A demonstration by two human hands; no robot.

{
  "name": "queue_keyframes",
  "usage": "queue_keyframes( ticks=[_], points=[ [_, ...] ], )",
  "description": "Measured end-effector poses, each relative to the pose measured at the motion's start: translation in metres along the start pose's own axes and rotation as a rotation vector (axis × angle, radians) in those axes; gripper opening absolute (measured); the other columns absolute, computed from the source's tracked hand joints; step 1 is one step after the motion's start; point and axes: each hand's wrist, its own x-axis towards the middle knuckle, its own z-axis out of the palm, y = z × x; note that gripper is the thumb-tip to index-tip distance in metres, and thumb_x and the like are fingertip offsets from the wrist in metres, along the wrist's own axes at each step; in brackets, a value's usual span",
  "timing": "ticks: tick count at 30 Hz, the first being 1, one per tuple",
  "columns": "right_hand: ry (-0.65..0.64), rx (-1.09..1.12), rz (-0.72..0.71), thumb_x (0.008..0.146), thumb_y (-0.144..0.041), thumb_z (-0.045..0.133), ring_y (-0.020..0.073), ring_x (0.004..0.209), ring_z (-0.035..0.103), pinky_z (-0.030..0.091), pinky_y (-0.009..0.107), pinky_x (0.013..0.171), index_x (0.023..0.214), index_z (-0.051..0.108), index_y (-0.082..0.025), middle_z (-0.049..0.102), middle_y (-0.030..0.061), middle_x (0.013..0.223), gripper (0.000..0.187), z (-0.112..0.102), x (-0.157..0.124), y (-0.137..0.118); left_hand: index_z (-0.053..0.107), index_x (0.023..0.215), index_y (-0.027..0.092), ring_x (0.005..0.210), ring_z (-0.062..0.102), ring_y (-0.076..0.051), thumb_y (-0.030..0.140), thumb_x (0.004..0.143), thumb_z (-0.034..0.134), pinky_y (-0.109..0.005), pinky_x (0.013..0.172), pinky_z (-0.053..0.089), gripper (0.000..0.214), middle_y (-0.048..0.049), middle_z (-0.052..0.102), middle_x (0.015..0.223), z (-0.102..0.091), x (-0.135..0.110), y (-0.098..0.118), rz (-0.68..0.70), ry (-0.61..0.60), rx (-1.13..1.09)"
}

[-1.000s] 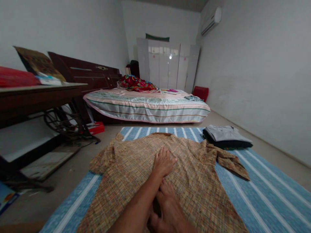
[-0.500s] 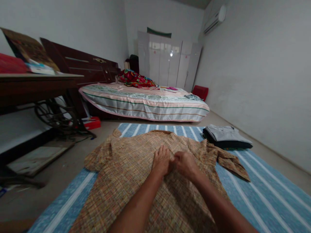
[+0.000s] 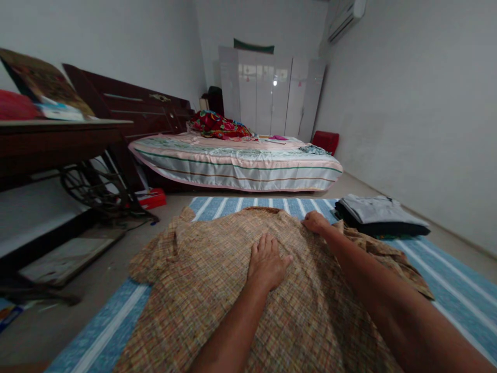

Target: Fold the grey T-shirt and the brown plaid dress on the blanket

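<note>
A brown checked shirt [image 3: 209,269] lies spread face down on a blue striped mat [image 3: 458,290] on the floor. My left hand [image 3: 267,263] rests flat on the middle of the shirt's back, fingers stretched out. My right hand [image 3: 315,221] reaches farther away to the shirt's right shoulder and its fingers are closed on the cloth there. The right sleeve [image 3: 392,259] lies bunched beside my right forearm.
A stack of folded grey and dark clothes [image 3: 382,215] sits on the mat's far right corner. Beyond the mat is a low bed [image 3: 236,166] with a white wardrobe [image 3: 272,98] behind. A dark treadle table [image 3: 58,145] stands at left, a red box [image 3: 151,198] under it.
My right hand has moved from beside my left hand out to the shirt's right shoulder and gripped the cloth. My left hand stays flat on the shirt's back.
</note>
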Motion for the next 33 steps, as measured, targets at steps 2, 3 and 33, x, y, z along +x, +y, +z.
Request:
queue_keyframes(
  ticks=[2,3,33],
  points=[
    [-0.028,-0.037,-0.003,0.089,-0.036,0.054,0.0204,0.082,0.065,0.049,0.03,0.07,0.085,0.069,-0.014,0.069,0.0084,0.087,0.027,0.001,0.004,0.0,0.03,0.143,0.008,0.142,0.014,-0.027,0.06,0.089,0.021,-0.047,0.113,0.014,0.075,-0.0132,0.021,0.154,0.0,0.0,0.0,0.0,0.001,0.003],
    [-0.031,-0.06,0.0,0.089,-0.036,0.055,0.0192,0.082,0.065,0.049,0.03,0.071,0.088,0.068,-0.014,0.069,0.007,0.088,0.026,0.001,0.006,-0.001,0.03,0.143,0.008,0.142,0.013,-0.027,0.06,0.089,0.02,-0.047,0.113,0.014,0.075,-0.0131,0.021,0.154,0.001,0.0,0.0,-0.002,0.001,0.003],
    [0.115,-0.204,0.031,0.095,-0.037,0.032,0.0243,0.099,0.061,0.044,0.031,0.077,0.104,0.061,-0.015,0.065,0.0135,0.108,0.037,0.001,-0.043,0.033,0.037,0.141,0.019,0.141,0.016,-0.029,0.06,0.089,0.021,-0.05,0.111,0.016,0.068,-0.0127,0.025,0.153,0.005,0.003,-0.003,0.032,0.026,0.027]
  ],
)
